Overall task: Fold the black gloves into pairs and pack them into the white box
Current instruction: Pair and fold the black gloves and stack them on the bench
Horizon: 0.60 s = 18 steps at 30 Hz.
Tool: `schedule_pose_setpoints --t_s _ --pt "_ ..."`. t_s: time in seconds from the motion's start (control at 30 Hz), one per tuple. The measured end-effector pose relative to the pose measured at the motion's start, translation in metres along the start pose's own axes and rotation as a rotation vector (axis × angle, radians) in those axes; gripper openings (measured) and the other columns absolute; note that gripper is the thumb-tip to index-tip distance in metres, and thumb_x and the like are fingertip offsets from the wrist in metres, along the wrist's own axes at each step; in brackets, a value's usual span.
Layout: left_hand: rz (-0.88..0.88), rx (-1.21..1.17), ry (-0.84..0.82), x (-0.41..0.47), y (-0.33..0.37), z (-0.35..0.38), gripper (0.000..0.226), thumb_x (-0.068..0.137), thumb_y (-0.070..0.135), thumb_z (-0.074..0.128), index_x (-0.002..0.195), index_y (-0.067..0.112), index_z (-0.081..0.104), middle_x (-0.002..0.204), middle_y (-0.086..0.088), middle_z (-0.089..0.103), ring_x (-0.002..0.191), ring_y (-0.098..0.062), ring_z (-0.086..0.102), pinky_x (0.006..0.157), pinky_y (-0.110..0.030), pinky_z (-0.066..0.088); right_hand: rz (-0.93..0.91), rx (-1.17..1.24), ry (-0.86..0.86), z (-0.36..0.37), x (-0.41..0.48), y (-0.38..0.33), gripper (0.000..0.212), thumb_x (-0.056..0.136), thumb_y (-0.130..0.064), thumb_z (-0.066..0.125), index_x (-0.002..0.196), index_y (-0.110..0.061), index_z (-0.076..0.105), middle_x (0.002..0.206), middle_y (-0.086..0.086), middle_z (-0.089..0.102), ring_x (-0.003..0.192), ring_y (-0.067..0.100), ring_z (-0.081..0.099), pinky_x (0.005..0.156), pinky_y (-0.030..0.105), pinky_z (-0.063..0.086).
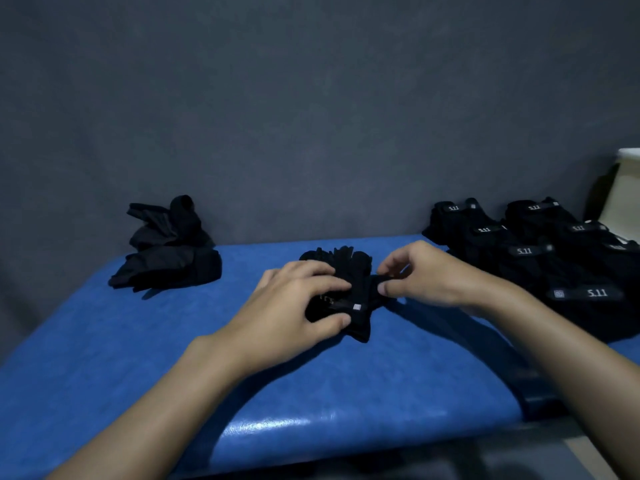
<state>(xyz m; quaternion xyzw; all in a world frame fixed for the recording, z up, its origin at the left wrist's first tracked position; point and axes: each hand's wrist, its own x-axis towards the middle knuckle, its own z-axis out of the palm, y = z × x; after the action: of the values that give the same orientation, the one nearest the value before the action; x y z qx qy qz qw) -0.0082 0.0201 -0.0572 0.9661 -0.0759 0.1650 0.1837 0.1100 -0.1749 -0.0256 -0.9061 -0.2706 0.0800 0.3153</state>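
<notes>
A black glove pair (349, 271) lies at the middle of the blue padded table (311, 382), fingers pointing away from me. My left hand (298, 299) grips its cuff end, fingers over the top and thumb at the near edge. My right hand (419, 275) pinches the right side of the pair between thumb and fingers. A loose heap of black gloves (169, 247) sits at the back left. Several folded gloves with white "5.11" labels (540, 258) lie in rows at the right. A piece of the white box (623, 188) shows at the far right edge.
A dark grey wall (311, 116) rises right behind the table. The table's front edge curves down in front of me, with a dark floor below it.
</notes>
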Motion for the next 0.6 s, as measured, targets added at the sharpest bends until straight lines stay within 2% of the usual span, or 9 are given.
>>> schedule_pose_setpoints --t_s 0.1,0.17,0.3,0.4,0.5,0.6 --pt "0.014 0.015 -0.042 -0.001 0.001 0.004 0.049 0.087 0.05 0.066 0.134 0.041 0.056 0.14 0.02 0.046 0.134 -0.001 0.033 0.112 -0.032 0.026 -0.018 -0.082 0.029 0.006 0.0 0.003 0.007 0.086 -0.018 0.072 0.092 -0.019 0.07 0.082 -0.004 0.067 0.073 0.006 0.058 0.062 0.015 0.042" --pt "0.025 0.013 -0.054 -0.001 0.001 0.005 0.048 0.089 0.049 0.065 0.135 0.042 0.055 0.14 0.019 0.046 0.134 -0.003 0.034 0.111 -0.034 0.028 -0.037 -0.089 0.079 0.009 0.001 0.005 0.002 0.086 -0.017 0.07 0.088 -0.018 0.07 0.084 -0.002 0.069 0.076 0.009 0.06 0.063 0.016 0.043" --pt "0.039 0.061 -0.105 -0.003 -0.002 0.007 0.045 0.093 0.05 0.058 0.137 0.048 0.05 0.146 0.016 0.042 0.137 -0.005 0.032 0.112 -0.033 0.027 -0.062 -0.19 0.146 0.011 0.003 0.01 0.015 0.087 -0.017 0.068 0.075 -0.024 0.064 0.078 -0.007 0.065 0.082 0.015 0.061 0.082 0.034 0.051" --pt "0.061 0.094 -0.116 -0.004 -0.003 0.007 0.044 0.094 0.052 0.054 0.138 0.051 0.047 0.146 0.016 0.042 0.136 -0.005 0.033 0.11 -0.034 0.029 -0.063 -0.223 0.147 0.011 0.003 0.011 0.014 0.088 -0.017 0.066 0.076 -0.023 0.062 0.079 -0.007 0.063 0.085 0.017 0.061 0.089 0.04 0.05" --pt "0.089 0.124 -0.111 -0.004 -0.005 0.008 0.045 0.095 0.052 0.054 0.139 0.051 0.045 0.143 0.019 0.042 0.133 -0.004 0.034 0.108 -0.033 0.029 -0.077 -0.303 0.141 0.013 0.0 0.011 0.01 0.089 -0.016 0.062 0.083 -0.022 0.06 0.086 -0.008 0.061 0.091 0.016 0.056 0.096 0.039 0.041" --pt "0.113 0.049 -0.074 -0.005 -0.007 0.007 0.053 0.091 0.049 0.061 0.141 0.047 0.045 0.134 0.023 0.047 0.127 -0.002 0.039 0.106 -0.031 0.031 -0.146 -0.328 0.16 0.011 -0.005 0.008 0.016 0.088 -0.016 0.062 0.096 -0.029 0.056 0.104 -0.009 0.055 0.103 0.013 0.048 0.092 0.031 0.027"
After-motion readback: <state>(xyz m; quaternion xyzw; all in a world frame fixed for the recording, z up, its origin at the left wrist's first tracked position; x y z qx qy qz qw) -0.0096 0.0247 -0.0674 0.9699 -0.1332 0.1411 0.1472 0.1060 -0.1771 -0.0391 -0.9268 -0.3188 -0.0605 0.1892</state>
